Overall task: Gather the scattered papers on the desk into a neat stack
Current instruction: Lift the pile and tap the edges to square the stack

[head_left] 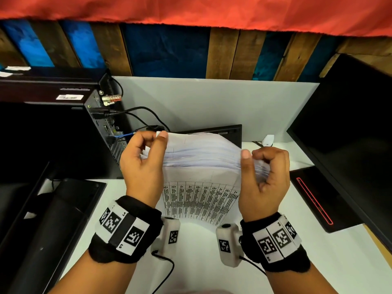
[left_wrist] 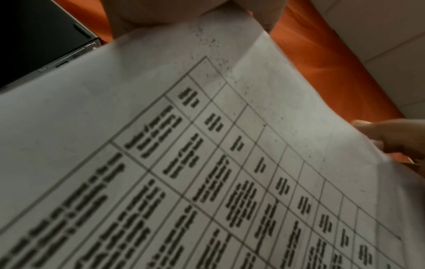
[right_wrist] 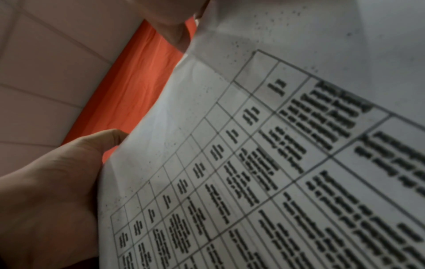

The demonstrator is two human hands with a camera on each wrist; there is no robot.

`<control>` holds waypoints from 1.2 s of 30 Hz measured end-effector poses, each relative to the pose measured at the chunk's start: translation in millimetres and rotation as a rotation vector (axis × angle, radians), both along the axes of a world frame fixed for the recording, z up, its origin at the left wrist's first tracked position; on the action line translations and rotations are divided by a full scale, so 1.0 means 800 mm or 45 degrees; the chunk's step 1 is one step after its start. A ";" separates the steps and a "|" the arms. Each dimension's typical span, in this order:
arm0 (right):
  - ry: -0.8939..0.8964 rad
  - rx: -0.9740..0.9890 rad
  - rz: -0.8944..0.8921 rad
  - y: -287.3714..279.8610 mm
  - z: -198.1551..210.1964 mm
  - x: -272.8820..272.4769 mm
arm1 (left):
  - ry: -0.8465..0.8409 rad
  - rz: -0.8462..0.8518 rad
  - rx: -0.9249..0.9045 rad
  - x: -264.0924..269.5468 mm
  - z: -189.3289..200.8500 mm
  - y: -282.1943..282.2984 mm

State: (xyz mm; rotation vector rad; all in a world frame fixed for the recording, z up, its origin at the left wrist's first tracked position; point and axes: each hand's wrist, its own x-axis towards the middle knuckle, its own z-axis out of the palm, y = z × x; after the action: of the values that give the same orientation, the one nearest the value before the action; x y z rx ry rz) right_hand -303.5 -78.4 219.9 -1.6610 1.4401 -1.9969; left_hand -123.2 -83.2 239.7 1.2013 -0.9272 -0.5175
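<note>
Bench [head_left: 212, 262]: one, white | papers [head_left: 201, 166]: one thick stack, sheets too many to count, upright above bench between both hands | left hand [head_left: 144, 164]: fingers curled, pinching stack's left edge | right hand [head_left: 265, 177]: fingers curled, pinching right edge

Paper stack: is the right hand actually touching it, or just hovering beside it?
Touching. The head view shows the right hand pinching the right edge of the paper stack, thumb on the near face and curled fingers behind.

Computer tower [head_left: 101, 128], dark monitor [head_left: 347, 132], red cloth [head_left: 191, 9]
</note>
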 end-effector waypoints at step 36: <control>-0.317 0.812 0.720 -0.023 -0.030 -0.056 | 0.220 -0.969 0.526 0.071 -0.091 -0.014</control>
State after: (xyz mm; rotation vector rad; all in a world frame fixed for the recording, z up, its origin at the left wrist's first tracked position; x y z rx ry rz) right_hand -348.2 -97.0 195.6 -1.2827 1.1663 -1.2128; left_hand -66.6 -94.8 167.1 1.1112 -1.1498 -1.4551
